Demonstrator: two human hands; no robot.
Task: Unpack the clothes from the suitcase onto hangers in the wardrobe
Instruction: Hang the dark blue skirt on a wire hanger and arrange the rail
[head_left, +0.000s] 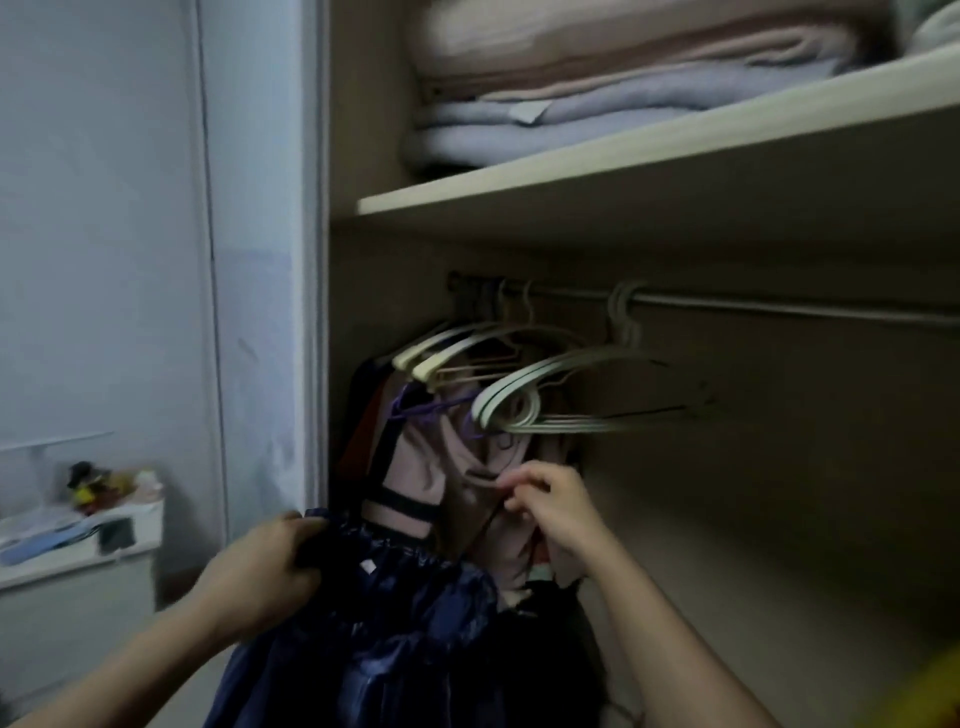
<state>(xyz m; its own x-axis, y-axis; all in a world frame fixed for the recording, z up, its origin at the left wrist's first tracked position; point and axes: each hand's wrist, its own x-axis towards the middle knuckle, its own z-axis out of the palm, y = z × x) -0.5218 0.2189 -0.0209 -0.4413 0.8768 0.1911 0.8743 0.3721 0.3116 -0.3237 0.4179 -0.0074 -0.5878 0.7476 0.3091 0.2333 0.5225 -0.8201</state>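
My left hand (265, 564) grips the elastic waistband of a shiny dark blue garment (395, 639), held up in front of the open wardrobe. My right hand (550, 506) pinches a thin dark hanger or strap at the pink and brown clothes (447, 467) hanging at the rail's left end. Several empty cream hangers (524, 395) hang from the metal rail (779, 309) just above my right hand. A purple hanger (415, 408) carries one of the hung garments. The suitcase is out of view.
A wardrobe shelf (623, 150) above the rail bears folded blankets (597, 88). The rail's right stretch is bare. At lower left a white cabinet (78, 571) carries small items. The wardrobe's side panel (311, 260) stands left of the clothes. Something yellow (924, 696) shows at bottom right.
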